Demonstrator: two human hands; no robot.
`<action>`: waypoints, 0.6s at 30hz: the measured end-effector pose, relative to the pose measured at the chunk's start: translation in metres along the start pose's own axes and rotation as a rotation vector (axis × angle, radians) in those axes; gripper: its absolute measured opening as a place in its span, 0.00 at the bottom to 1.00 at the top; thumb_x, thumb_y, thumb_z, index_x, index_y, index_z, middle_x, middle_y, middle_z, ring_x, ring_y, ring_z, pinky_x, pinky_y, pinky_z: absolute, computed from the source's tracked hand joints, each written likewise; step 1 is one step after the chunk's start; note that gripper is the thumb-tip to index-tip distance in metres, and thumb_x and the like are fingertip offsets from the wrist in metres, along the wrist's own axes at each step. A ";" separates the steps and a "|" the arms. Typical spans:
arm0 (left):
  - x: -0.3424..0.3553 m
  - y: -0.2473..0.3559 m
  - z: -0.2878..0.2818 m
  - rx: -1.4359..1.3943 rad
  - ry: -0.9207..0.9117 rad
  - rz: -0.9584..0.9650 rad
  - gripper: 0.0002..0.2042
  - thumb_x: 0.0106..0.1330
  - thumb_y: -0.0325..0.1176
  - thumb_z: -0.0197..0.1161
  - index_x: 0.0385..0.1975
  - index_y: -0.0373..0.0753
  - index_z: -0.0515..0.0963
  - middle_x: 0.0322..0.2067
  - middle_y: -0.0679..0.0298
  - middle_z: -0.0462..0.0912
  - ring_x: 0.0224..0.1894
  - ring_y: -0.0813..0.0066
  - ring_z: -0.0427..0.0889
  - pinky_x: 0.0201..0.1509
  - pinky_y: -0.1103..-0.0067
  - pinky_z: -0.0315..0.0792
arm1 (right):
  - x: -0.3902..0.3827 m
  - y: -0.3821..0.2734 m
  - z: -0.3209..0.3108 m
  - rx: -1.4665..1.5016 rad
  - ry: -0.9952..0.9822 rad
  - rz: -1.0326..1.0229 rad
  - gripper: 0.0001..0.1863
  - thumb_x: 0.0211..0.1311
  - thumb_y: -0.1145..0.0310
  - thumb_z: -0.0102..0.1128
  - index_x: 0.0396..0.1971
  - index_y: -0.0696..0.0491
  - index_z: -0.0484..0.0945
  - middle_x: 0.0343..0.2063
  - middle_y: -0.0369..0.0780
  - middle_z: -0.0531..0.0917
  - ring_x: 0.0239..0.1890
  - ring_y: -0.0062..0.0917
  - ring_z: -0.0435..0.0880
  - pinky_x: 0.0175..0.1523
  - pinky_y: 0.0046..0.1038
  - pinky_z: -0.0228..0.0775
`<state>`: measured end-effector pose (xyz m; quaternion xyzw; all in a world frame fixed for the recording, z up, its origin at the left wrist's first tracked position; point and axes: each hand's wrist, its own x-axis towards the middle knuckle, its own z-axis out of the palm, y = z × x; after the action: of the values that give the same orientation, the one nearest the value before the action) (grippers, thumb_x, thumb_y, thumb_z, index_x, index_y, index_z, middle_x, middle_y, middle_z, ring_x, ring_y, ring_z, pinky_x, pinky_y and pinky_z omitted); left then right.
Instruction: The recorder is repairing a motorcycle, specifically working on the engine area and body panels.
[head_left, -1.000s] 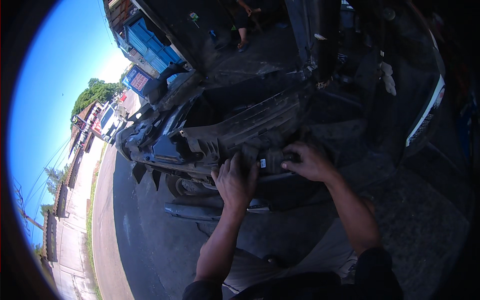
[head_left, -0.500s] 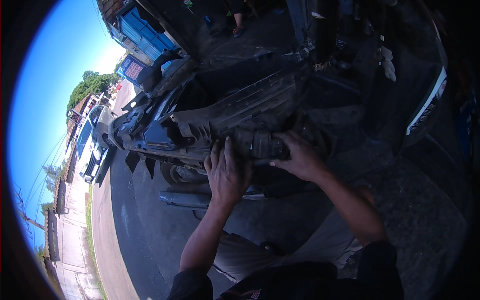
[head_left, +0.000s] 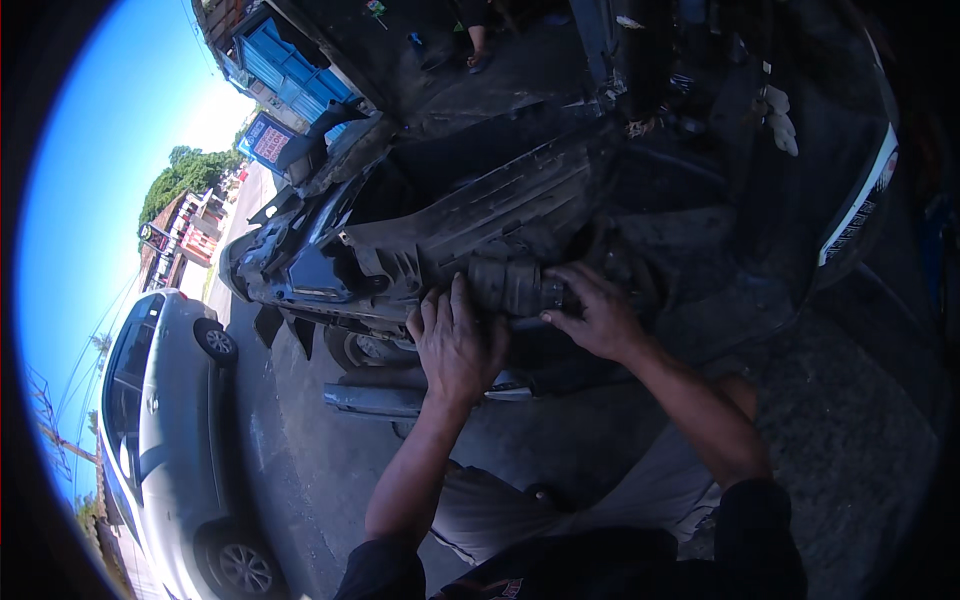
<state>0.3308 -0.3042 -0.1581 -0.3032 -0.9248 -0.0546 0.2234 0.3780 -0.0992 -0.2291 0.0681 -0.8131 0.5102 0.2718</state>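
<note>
The dark cylindrical part (head_left: 505,287) lies at the near edge of the black panel assembly (head_left: 480,225), between both hands. Right hand (head_left: 597,315): thumb and fingers pinch the part's right end. Left hand (head_left: 450,340): fingers extended at the left end; whether they grip cannot be told. Lettering appears on the blue signboard (head_left: 268,142); dark characters mark the white strip (head_left: 858,205) at right.

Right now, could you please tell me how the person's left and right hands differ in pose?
The left hand points its fingers forward, while the right hand slants forward and to the left. The left hand is at the left end of the dark cylindrical part; the right hand's thumb and fingers bracket its right end. Both hands are bare, backs mostly toward the camera.
</note>
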 end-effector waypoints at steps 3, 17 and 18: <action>0.002 0.002 0.000 0.025 0.008 -0.018 0.34 0.59 0.46 0.64 0.61 0.30 0.68 0.51 0.44 0.76 0.59 0.47 0.70 0.65 0.55 0.56 | 0.005 -0.003 -0.003 -0.069 0.044 -0.087 0.27 0.54 0.65 0.73 0.53 0.58 0.75 0.47 0.47 0.80 0.46 0.43 0.83 0.50 0.37 0.76; 0.014 0.010 0.001 -0.025 0.100 -0.072 0.23 0.57 0.39 0.64 0.51 0.35 0.74 0.36 0.54 0.82 0.42 0.54 0.81 0.53 0.58 0.64 | 0.017 -0.007 -0.016 -0.141 -0.196 0.029 0.31 0.52 0.58 0.73 0.54 0.59 0.76 0.47 0.51 0.79 0.50 0.43 0.79 0.57 0.38 0.70; 0.013 0.009 0.003 0.024 0.111 -0.054 0.21 0.56 0.38 0.64 0.48 0.34 0.76 0.31 0.56 0.82 0.36 0.57 0.82 0.50 0.61 0.65 | 0.016 -0.005 -0.015 -0.129 -0.197 0.049 0.31 0.52 0.58 0.73 0.54 0.59 0.76 0.47 0.51 0.79 0.50 0.43 0.79 0.57 0.38 0.70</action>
<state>0.3256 -0.2891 -0.1549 -0.2719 -0.9193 -0.0661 0.2766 0.3725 -0.0858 -0.2121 0.0807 -0.8684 0.4542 0.1818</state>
